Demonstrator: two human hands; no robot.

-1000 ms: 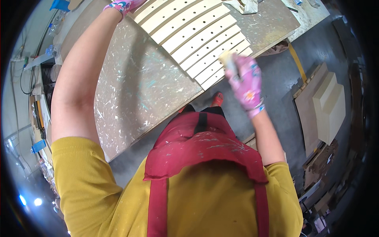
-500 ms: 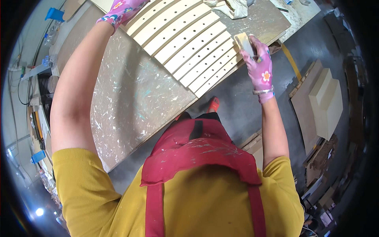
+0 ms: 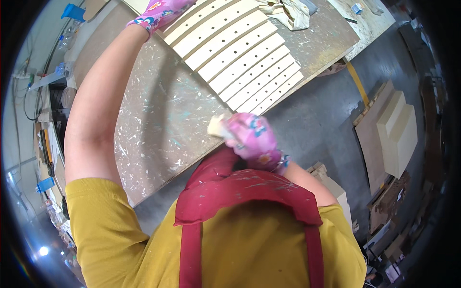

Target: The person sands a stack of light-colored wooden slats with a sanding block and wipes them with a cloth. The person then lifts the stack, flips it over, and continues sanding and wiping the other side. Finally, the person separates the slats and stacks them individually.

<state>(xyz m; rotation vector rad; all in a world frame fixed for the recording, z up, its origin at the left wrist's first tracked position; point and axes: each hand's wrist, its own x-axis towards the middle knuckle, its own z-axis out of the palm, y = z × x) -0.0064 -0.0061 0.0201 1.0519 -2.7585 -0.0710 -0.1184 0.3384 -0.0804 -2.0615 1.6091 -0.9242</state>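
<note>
Pale wooden strips [image 3: 252,56], each with dark holes along it, lie side by side in a slightly fanned row on the workbench [image 3: 158,139]. At the top of the view, my left hand [image 3: 161,13] in a pink flowered glove reaches to the far left end of the strips. Its fingers are mostly hidden or cut off by the view's edge. My right hand [image 3: 254,139], gloved alike and a little blurred, is closed around a small pale block [image 3: 217,126] that looks like a sanding block. This hand is over the bench's near edge, just below the strips' near corner.
A crumpled cream cloth [image 3: 294,13] lies on the bench beyond the strips. To the right, pale boxy pieces [image 3: 396,134] lie on a flat board above the grey floor [image 3: 312,115]. Blue clamps [image 3: 73,12] and bottles line the left side.
My right hand has swung from the strips' right end leftward and toward me, carrying the pale block. My left hand stays at the far end; the whole view has shifted slightly.
</note>
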